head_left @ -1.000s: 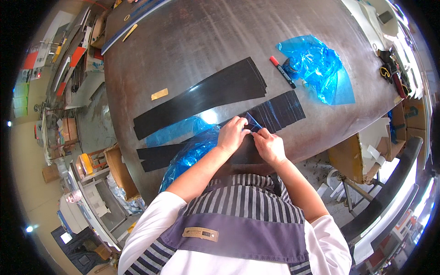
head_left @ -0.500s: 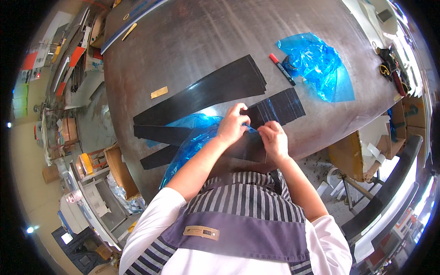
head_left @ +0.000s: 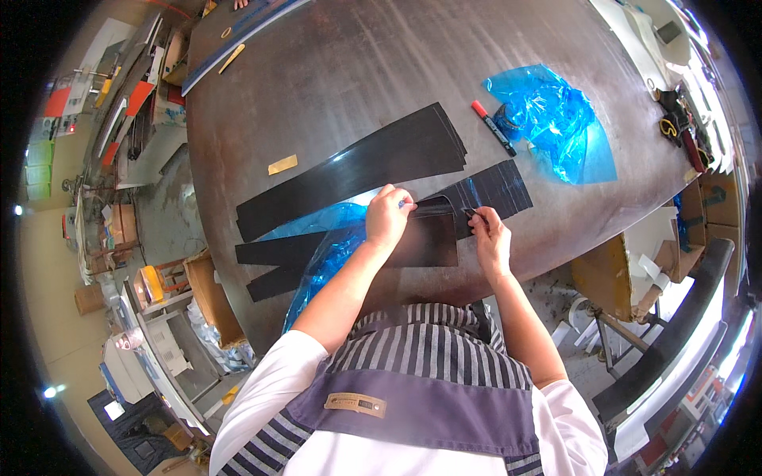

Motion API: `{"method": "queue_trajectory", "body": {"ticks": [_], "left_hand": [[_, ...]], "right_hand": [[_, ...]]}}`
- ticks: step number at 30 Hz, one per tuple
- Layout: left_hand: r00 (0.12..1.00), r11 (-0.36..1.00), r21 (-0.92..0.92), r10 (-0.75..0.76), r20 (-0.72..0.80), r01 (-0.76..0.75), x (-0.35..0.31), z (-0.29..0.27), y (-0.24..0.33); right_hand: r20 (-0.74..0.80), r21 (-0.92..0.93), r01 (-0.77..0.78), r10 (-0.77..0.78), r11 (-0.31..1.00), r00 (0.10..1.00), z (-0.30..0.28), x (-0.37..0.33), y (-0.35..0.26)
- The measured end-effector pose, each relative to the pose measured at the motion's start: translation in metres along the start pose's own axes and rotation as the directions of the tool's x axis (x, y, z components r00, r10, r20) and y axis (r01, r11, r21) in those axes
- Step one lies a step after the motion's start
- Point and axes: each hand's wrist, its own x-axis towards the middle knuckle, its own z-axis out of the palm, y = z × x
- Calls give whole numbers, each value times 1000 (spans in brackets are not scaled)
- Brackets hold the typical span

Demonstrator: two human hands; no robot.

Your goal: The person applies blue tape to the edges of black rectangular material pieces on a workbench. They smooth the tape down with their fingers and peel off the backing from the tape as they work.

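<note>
Now, left hand [head_left: 386,216] pinching blue film [head_left: 333,246], right hand [head_left: 490,236] gripping black sheet [head_left: 429,238] (glossy), on table [head_left: 341,79].

black strips [head_left: 357,166], blue film [head_left: 556,119], striped apron [head_left: 429,373]

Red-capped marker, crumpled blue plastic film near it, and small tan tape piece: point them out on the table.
Red-capped black marker [head_left: 493,127]: head view, middle of its barrel.
Crumpled blue plastic film [head_left: 556,123]: head view, centre of the sheet.
Small tan tape piece [head_left: 283,164]: head view, its middle.
</note>
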Motion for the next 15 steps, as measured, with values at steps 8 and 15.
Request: {"method": "queue_trajectory", "body": {"ticks": [8,15], "left_hand": [[850,986,-92,166,500,-139,-20,9,25],[976,981,-171,123,179,-93,-24,24,8]], "right_hand": [[97,-146,-20,34,989,995,-4,10,-10],[334,-546,574,-470,610,817,2,-9,-12]]}}
